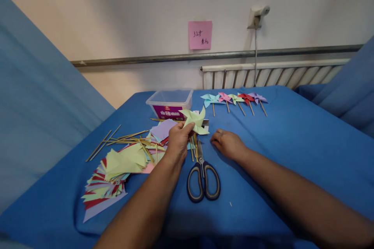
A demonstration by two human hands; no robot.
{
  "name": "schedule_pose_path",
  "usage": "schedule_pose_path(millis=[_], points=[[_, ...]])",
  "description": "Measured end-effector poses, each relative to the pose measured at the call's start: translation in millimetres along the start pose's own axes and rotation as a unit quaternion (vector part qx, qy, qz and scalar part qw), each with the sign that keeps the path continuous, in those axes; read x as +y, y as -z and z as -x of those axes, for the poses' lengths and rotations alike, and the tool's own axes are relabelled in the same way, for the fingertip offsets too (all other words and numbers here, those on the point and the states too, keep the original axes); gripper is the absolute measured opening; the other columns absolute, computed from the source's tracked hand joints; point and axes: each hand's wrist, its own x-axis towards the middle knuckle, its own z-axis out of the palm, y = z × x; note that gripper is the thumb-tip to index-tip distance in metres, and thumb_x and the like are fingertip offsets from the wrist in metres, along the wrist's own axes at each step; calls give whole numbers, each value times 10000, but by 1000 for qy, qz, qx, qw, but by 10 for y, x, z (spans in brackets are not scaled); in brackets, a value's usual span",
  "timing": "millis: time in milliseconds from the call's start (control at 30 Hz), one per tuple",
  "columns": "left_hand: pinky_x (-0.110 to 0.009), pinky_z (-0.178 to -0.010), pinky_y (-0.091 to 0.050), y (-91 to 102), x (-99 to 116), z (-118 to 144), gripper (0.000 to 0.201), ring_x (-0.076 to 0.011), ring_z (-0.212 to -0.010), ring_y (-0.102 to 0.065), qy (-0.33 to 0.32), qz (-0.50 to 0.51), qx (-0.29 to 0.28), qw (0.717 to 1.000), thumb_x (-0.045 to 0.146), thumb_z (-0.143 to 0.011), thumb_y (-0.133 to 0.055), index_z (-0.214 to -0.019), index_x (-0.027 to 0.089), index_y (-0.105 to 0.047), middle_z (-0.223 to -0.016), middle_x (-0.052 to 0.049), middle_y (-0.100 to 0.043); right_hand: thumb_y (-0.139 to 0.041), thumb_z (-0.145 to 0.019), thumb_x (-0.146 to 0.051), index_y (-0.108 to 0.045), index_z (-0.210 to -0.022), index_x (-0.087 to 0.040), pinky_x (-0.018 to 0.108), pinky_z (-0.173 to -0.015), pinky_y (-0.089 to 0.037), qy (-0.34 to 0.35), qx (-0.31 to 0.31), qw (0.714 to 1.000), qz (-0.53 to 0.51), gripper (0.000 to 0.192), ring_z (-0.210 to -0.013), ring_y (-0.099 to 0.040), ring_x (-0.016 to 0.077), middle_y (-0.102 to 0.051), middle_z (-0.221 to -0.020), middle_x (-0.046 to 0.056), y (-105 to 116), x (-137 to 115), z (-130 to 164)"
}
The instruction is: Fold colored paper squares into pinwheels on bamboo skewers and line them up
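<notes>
My left hand point(179, 137) pinches a pale green paper pinwheel point(195, 120) between thumb and fingers, holding it up above the table. No stick shows plainly on this pinwheel. My right hand point(227, 142) rests low on the blue cloth, its fingers curled and closed; whatever they hold, if anything, is hidden. Scissors point(202, 181) with dark handles lie between my forearms, blades pointing away from me. Several thin wooden sticks point(193, 149) lie just beyond the blades, partly under my left hand.
A fan of coloured paper sheets point(108, 179) and loose sticks point(125, 140) spread out at left. Behind them stands a clear plastic box point(169, 103). Several finished pinwheels point(229, 98) lie in a row at the back right. A radiator point(274, 74) runs along the wall.
</notes>
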Motion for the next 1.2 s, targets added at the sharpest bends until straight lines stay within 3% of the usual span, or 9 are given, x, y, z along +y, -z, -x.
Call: schedule_pose_path(millis=[433, 900, 1200], points=[[-276, -639, -481, -17, -74, 22, 355, -174, -650, -639, -3, -2, -23, 1000, 304, -535, -812, -817, 108, -720, -760, -72, -724, -365, -963, -239, -631, -1037, -155, 294, -716, -393, -14, -7, 996, 93, 289, -843, -622, 217, -677, -992, 112, -9, -12, -82], [-268, -596, -460, -12, -126, -8, 333, -158, -595, -612, -3, -21, -24, 1000, 314, -530, -815, -768, 107, -710, -700, -61, -693, -529, -902, -258, -637, -954, -183, 242, -704, -373, -39, -2, 999, -11, 142, -830, -604, 157, -678, -952, 47, -45, 177, -119], [-288, -636, -478, -27, -113, 1, 343, -182, -642, -636, 4, -21, -31, 999, 302, -531, -811, -801, 114, -713, -685, -51, -687, -390, -923, -147, -666, -990, -154, 296, -680, -408, 5, -29, 986, 164, 284, -795, -629, 208, -654, -981, 113, 74, -53, -34]])
